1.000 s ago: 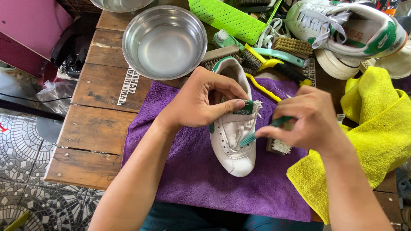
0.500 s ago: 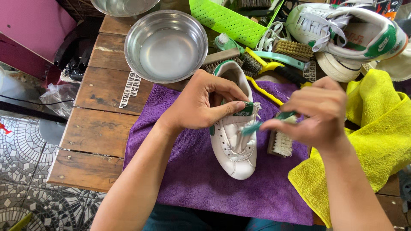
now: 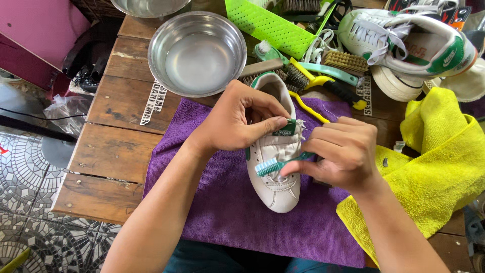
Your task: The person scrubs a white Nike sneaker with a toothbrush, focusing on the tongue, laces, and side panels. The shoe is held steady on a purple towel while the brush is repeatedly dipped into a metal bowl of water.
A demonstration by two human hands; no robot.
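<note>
Gripping the tongue of a white sneaker (image 3: 277, 172), the left hand (image 3: 237, 121) pinches the green-labelled flap between thumb and fingers and holds it back. The shoe lies on a purple cloth (image 3: 212, 202) near the front edge of the wooden table (image 3: 116, 151), its toe pointing near and its heel far. The right hand (image 3: 341, 154) is closed around a small green toothbrush (image 3: 275, 164), whose bristled head lies against the upper of the sneaker just below the tongue.

Far of the shoe stands a round steel bowl (image 3: 197, 53) with clear water in it, and the rim of a second bowl shows at the far edge. To the right of the bowl lie a perforated green sheet (image 3: 268, 25), a wooden-backed brush (image 3: 262, 68), a yellow-handled brush (image 3: 323, 83) and a pale green-handled brush (image 3: 343, 63). A second white and green sneaker (image 3: 409, 40) rests on its side at the far right. A yellow cloth (image 3: 439, 172) spreads over the right side of the table, just beside the right wrist. Patterned floor tiles (image 3: 25, 202) show at the left.
</note>
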